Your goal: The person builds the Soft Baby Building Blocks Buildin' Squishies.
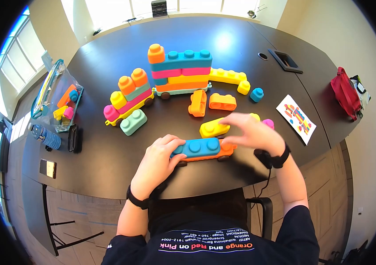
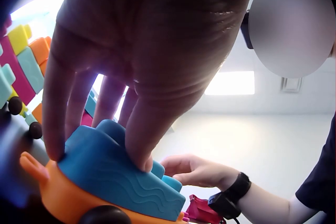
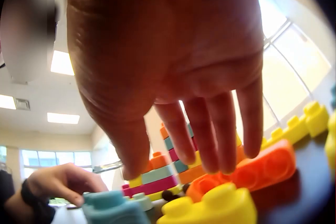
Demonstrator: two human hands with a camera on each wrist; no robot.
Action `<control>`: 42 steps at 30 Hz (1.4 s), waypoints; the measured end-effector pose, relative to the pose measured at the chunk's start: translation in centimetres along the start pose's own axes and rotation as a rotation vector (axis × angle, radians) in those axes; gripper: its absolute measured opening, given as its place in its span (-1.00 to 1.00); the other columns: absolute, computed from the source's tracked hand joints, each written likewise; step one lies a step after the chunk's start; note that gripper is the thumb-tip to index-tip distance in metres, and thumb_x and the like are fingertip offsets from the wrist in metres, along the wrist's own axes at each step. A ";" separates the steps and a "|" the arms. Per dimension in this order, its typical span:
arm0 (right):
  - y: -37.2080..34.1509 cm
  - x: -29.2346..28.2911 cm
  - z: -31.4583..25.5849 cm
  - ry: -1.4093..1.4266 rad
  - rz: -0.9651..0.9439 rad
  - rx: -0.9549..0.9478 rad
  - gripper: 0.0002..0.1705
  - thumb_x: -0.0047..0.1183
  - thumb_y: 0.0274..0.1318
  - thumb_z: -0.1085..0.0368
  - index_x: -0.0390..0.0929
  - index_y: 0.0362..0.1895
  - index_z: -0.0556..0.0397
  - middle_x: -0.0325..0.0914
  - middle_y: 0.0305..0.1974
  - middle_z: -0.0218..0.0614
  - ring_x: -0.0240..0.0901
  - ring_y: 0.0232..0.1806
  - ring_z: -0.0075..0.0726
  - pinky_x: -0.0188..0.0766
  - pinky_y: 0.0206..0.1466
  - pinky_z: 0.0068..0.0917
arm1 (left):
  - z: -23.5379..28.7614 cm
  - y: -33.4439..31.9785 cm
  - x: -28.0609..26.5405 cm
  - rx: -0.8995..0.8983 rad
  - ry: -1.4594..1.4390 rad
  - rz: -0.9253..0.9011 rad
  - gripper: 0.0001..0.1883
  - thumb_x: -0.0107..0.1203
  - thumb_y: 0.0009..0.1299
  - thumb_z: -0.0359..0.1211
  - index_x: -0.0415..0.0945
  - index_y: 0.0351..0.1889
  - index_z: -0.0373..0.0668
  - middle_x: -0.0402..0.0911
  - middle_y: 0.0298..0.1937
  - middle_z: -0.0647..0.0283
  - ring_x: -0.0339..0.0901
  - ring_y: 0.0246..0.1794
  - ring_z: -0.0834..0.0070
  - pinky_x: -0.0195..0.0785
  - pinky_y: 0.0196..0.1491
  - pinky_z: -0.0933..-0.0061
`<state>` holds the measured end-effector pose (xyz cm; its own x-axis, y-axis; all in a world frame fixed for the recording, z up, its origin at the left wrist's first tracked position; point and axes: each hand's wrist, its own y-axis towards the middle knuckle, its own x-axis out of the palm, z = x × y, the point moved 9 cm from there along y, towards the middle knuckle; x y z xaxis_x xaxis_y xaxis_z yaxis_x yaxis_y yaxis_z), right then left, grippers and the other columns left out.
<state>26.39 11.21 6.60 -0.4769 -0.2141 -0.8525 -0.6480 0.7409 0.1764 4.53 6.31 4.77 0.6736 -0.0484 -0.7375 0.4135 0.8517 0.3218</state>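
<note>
Squarely between the left hand's (image 1: pixel 158 155) thumb and fingers sits the left end of a long blue block (image 1: pixel 203 147), on an orange wagon (image 2: pixel 58 192) at the near side of the table (image 1: pixel 108 172). That thumb presses the block's near side, the fingers its far side, so the hand pinches it. The right hand (image 1: pixel 253 131) is beyond the wagon's right end, its fingers straight and apart from the thumb, above a yellow block (image 1: pixel 213 128); whether they touch it I cannot tell. Both blocks look like smooth plastic with round studs; wavy lines are moulded into the blue one's side, and the wagon has rounded ends, dark round wheels and a small hitch at its left end. The blue block's studs face up and its long axis runs left to right along the wagon, the right end slightly farther from the person. Beyond are two orange blocks, one (image 1: pixel 198 103) pointing away from the person and one (image 1: pixel 222 102) lying crosswise, then a tall wheeled stack (image 1: pixel 182 79). A pale green block (image 1: pixel 133 122) lies to the left, and a printed sheet (image 1: pixel 297 119) well to the right.
</note>
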 end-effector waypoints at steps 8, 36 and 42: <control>-3.0 -3.1 11.4 -0.560 -0.032 0.448 -0.58 0.44 0.09 0.11 0.64 -0.08 0.10 0.67 -0.12 -0.09 0.62 0.04 0.09 0.57 0.13 -0.06 | -0.2 0.0 -0.1 -0.017 -0.028 0.002 -0.68 0.40 0.36 -0.42 0.66 0.06 -0.21 0.69 0.03 0.11 0.66 0.01 0.06 0.64 0.00 0.19; -1.6 1.4 0.7 0.078 -0.113 0.098 -0.50 0.50 0.04 0.28 0.57 0.03 0.13 0.74 -0.11 -0.07 0.72 -0.02 0.11 0.62 0.09 -0.17 | 0.5 0.3 0.6 -0.009 -0.001 -0.004 -0.68 0.38 0.36 -0.42 0.65 0.06 -0.22 0.68 0.03 0.10 0.64 0.06 0.02 0.61 0.05 0.15; -1.8 1.9 0.9 0.106 -0.102 0.090 -0.51 0.49 0.07 0.27 0.59 0.04 0.13 0.74 -0.08 -0.04 0.70 0.00 0.12 0.60 0.12 -0.16 | 0.5 0.3 0.4 -0.008 0.007 -0.007 -0.68 0.38 0.36 -0.43 0.65 0.06 -0.22 0.68 0.04 0.09 0.64 0.07 0.02 0.60 0.06 0.16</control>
<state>27.21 10.02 4.16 -0.4742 -0.3540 -0.8061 -0.6428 0.7648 0.0423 5.25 6.26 4.83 0.6661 -0.0509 -0.7441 0.4133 0.8557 0.3115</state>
